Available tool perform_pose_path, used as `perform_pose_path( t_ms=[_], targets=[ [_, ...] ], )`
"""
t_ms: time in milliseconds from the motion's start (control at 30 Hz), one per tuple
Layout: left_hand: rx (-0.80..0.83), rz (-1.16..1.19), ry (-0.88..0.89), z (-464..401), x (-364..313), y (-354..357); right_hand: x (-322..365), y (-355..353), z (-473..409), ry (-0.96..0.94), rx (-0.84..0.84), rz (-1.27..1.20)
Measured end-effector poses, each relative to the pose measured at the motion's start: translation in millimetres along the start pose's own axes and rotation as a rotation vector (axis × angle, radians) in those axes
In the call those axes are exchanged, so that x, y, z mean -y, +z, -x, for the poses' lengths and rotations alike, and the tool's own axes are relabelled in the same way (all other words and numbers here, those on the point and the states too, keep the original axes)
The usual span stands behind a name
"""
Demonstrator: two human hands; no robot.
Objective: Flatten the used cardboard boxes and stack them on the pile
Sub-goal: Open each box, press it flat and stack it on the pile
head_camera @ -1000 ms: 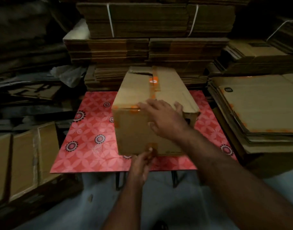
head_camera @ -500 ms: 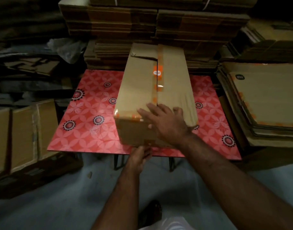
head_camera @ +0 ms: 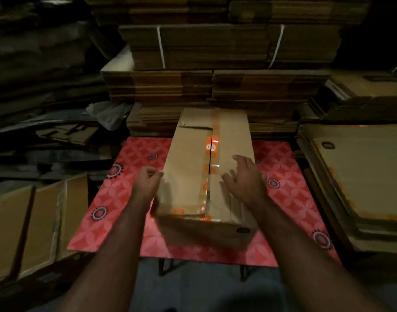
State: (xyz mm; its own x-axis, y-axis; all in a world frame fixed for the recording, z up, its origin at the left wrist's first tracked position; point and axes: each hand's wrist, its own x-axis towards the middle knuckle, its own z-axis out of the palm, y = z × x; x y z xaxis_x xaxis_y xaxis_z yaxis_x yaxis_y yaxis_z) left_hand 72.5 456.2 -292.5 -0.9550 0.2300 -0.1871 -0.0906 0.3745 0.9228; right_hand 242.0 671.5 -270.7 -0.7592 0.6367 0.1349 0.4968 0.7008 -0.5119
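Fingers of the right hand (head_camera: 242, 179) spread flat on the box (head_camera: 193, 181) at frame centre; the left hand (head_camera: 148, 183) curls against its side, grip unclear. It seems flattening is just starting; next, split the taped seam (head_camera: 210, 163).

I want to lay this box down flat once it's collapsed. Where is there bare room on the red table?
Bare strips of the red table lie left of the cardboard box, by the left hand, and right of it, past the right hand. The back edge is crowded by stacked flattened cartons.

A red patterned tabletop (head_camera: 130, 199) on dark legs; crumpled clear plastic (head_camera: 107, 115) lies behind it, left.
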Motion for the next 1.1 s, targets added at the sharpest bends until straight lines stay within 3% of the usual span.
perform_pose_path(
  t_ms=[133, 200, 367, 633, 867, 1100],
  targets=[
    [0.17, -0.348, 0.197, -43.5, -40.9, 34.6, -10.4, 6.3, -56.1, 0.177, 0.001, 0.009],
    [0.177, -0.41, 0.204, -78.4, -35.1, 50.5, -14.0, 11.8, -78.8, 0.277, -0.013, -0.054],
    [0.165, -0.432, 0.222, -91.2, -50.4, 71.4, -14.2, 28.5, -100.1, 0.43, -0.045, -0.059],
    [0.08, -0.463, 0.247, -101.8, -39.6, 76.8, -7.9, 36.9, -104.7, 0.478, -0.073, 0.027],
    [0.069, -0.46, 0.201, -105.7, -38.4, 79.9, -7.0, 35.7, -108.2, 0.508, -0.09, 0.036],
    [-0.044, -0.5, 0.198, -104.9, -39.4, 81.4, -4.8, 32.1, -107.7, 0.548, -0.134, -0.024]
  ],
)
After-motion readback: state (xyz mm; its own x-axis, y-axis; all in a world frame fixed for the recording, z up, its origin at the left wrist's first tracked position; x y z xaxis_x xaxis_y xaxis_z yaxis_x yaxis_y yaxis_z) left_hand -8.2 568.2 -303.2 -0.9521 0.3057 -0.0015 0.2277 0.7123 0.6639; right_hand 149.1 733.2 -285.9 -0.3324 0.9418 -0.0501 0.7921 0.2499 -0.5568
